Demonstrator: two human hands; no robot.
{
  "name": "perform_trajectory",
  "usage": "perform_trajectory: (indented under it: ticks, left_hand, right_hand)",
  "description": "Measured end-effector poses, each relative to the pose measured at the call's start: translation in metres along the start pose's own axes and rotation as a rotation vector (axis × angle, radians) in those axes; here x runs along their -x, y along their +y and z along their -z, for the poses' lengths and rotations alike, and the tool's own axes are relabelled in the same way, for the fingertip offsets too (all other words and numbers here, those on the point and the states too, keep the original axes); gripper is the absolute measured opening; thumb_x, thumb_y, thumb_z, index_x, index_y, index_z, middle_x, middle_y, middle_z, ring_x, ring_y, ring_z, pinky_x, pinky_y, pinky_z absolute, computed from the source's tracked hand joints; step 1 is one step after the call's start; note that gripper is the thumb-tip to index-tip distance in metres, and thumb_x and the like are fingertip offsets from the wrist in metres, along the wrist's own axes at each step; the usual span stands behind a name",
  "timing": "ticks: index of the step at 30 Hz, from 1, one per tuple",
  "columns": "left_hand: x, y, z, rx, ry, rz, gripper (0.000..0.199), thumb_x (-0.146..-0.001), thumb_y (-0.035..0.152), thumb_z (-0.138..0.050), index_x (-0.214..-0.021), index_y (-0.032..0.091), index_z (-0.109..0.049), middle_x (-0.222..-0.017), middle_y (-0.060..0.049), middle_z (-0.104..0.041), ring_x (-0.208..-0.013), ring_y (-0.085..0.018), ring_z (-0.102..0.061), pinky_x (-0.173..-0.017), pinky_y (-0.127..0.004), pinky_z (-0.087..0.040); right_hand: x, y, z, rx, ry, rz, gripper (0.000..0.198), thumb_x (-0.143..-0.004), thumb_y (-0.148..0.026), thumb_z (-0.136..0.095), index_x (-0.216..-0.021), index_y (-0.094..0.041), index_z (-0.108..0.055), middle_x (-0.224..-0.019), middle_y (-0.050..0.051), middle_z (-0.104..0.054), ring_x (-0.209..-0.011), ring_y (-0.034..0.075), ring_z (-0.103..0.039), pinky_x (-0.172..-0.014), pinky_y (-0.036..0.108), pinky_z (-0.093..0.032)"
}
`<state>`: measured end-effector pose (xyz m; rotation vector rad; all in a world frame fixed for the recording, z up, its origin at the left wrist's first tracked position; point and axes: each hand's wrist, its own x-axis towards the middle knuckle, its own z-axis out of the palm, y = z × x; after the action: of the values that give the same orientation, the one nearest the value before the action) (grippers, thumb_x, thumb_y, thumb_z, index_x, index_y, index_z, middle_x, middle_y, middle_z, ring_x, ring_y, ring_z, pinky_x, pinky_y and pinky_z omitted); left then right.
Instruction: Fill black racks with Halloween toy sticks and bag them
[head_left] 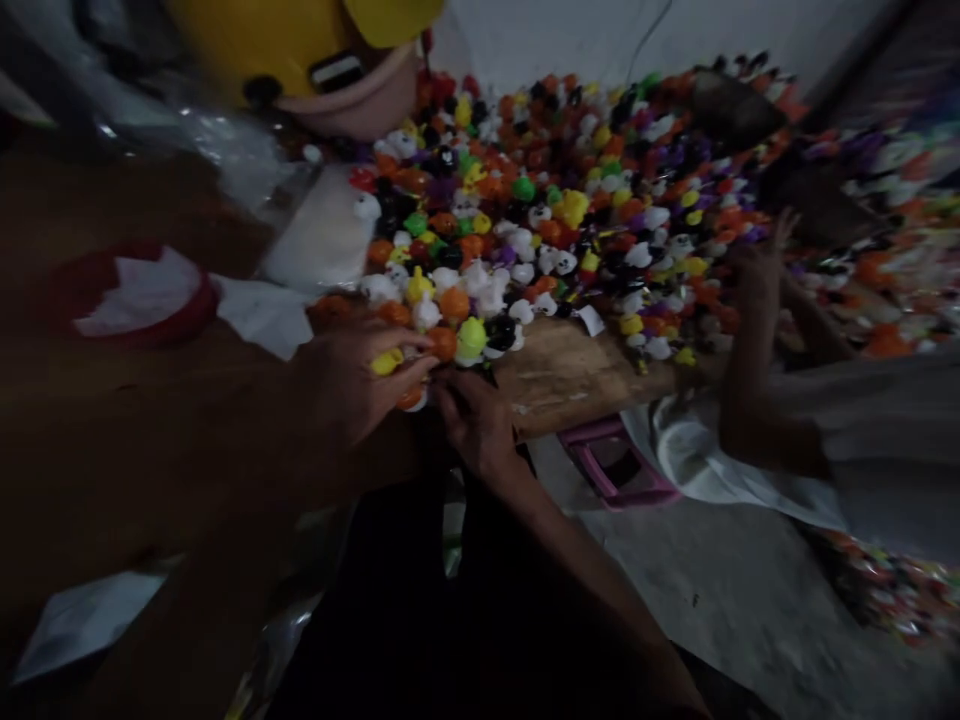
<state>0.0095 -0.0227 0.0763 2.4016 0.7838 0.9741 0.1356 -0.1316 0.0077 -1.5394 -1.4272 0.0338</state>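
Note:
Small glossy plastic toys in orange, white, yellow, green, black and purple lie heaped on the wooden table. My left hand (364, 380) is closed at the near edge of this heap, around a small yellow toy (387, 362) that shows between thumb and forefinger. Its fingertips come close to an orange toy (442, 345); whether they touch it, I cannot tell. Just beside and below, my right hand (480, 420) has its fingers curled together, and what they hold is hidden. A lime-green toy (472, 340) sits past the right fingers. Another orange toy (409, 399) lies beneath my left thumb.
At left are a red bowl (199, 312) with white sheets and a plastic bag (322, 235). A pink basin (375, 100) stands behind. On the right, another person's hand (761, 265) reaches into the heap. A pink stool (600, 455) is below the table edge (577, 375).

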Motion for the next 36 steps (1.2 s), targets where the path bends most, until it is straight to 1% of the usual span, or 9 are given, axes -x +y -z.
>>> perform_trajectory:
  ticks: [6,9,11,14,19,25,28,30,36]
  left_hand:
    - [0.004,-0.004,-0.005,-0.071,0.007,-0.007,0.018,-0.09,0.044,-0.07,-0.088,0.028,-0.075,-0.089,-0.002,-0.073,-0.087,-0.025,-0.071,-0.079,-0.039,-0.052]
    - [0.007,-0.001,-0.007,-0.084,0.017,0.002,0.016,-0.092,0.043,-0.067,-0.088,0.029,-0.074,-0.089,-0.001,-0.073,-0.087,-0.024,-0.07,-0.081,-0.039,-0.051]
    - [0.008,-0.001,-0.01,-0.08,0.019,0.003,0.016,-0.093,0.042,-0.066,-0.087,0.029,-0.073,-0.088,-0.001,-0.072,-0.086,-0.023,-0.069,-0.079,-0.039,-0.05]
    - [0.008,-0.004,-0.015,-0.102,0.008,-0.037,0.015,-0.091,0.039,-0.068,-0.081,0.028,-0.072,-0.083,0.001,-0.07,-0.079,-0.021,-0.067,-0.071,-0.037,-0.048]
    - [0.012,-0.006,-0.015,-0.148,0.025,-0.055,0.011,-0.093,0.036,-0.068,-0.086,0.029,-0.071,-0.084,0.001,-0.07,-0.076,-0.021,-0.065,-0.071,-0.04,-0.047]
    - [0.009,0.004,-0.007,-0.135,-0.009,-0.091,0.013,-0.095,0.037,-0.067,-0.087,0.028,-0.07,-0.082,0.002,-0.069,-0.076,-0.019,-0.066,-0.07,-0.036,-0.049]
    - [0.006,0.011,-0.004,-0.154,-0.048,-0.039,0.012,-0.094,0.034,-0.067,-0.085,0.026,-0.07,-0.084,0.001,-0.07,-0.078,-0.02,-0.067,-0.073,-0.036,-0.049]
    - [0.005,0.012,-0.002,-0.164,-0.082,-0.013,0.01,-0.092,0.032,-0.068,-0.086,0.025,-0.071,-0.088,-0.001,-0.071,-0.084,-0.021,-0.068,-0.078,-0.036,-0.051]
    - [0.005,0.007,-0.001,-0.168,-0.074,0.015,0.007,-0.09,0.03,-0.072,-0.088,0.024,-0.074,-0.091,-0.003,-0.072,-0.086,-0.021,-0.068,-0.079,-0.035,-0.052]
  right_hand:
    - [0.002,0.019,0.039,0.016,-0.043,-0.04,0.026,-0.103,-0.028,-0.051,-0.111,-0.022,-0.076,-0.102,0.005,-0.081,-0.086,0.017,-0.076,-0.079,0.027,-0.06]
    - [-0.014,0.061,0.097,0.275,0.135,-0.232,0.03,-0.1,-0.031,-0.049,-0.106,-0.021,-0.076,-0.086,0.005,-0.078,-0.071,0.019,-0.07,-0.066,0.03,-0.056]
    - [-0.033,0.093,0.136,0.542,0.262,-0.33,0.029,-0.096,-0.028,-0.049,-0.1,-0.019,-0.077,-0.095,0.01,-0.078,-0.082,0.023,-0.069,-0.075,0.034,-0.054]
    - [-0.068,0.131,0.171,0.875,0.199,-0.423,0.031,-0.096,-0.023,-0.048,-0.105,-0.017,-0.077,-0.109,0.016,-0.073,-0.094,0.028,-0.064,-0.082,0.038,-0.047]
    - [-0.111,0.168,0.167,1.16,-0.034,-0.351,0.039,-0.101,-0.022,-0.044,-0.13,-0.021,-0.07,-0.131,0.021,-0.061,-0.116,0.035,-0.051,-0.095,0.049,-0.038]
    - [-0.127,0.187,0.157,1.187,-0.208,-0.233,0.028,-0.1,-0.012,-0.046,-0.11,-0.007,-0.072,-0.127,0.024,-0.067,-0.12,0.033,-0.057,-0.099,0.054,-0.039]
    - [-0.138,0.179,0.166,1.136,-0.283,-0.18,0.052,-0.104,-0.022,-0.025,-0.102,0.004,-0.07,-0.124,0.026,-0.069,-0.122,0.029,-0.062,-0.093,0.054,-0.037]
    - [-0.147,0.167,0.175,1.114,-0.206,-0.209,0.068,-0.102,-0.033,-0.013,-0.099,0.007,-0.068,-0.118,0.025,-0.071,-0.119,0.028,-0.065,-0.086,0.058,-0.034]
    - [-0.106,0.104,0.174,0.775,0.253,-0.279,0.043,-0.094,-0.041,-0.063,-0.113,-0.003,-0.068,-0.111,0.022,-0.076,-0.104,0.029,-0.073,-0.08,0.048,-0.043]
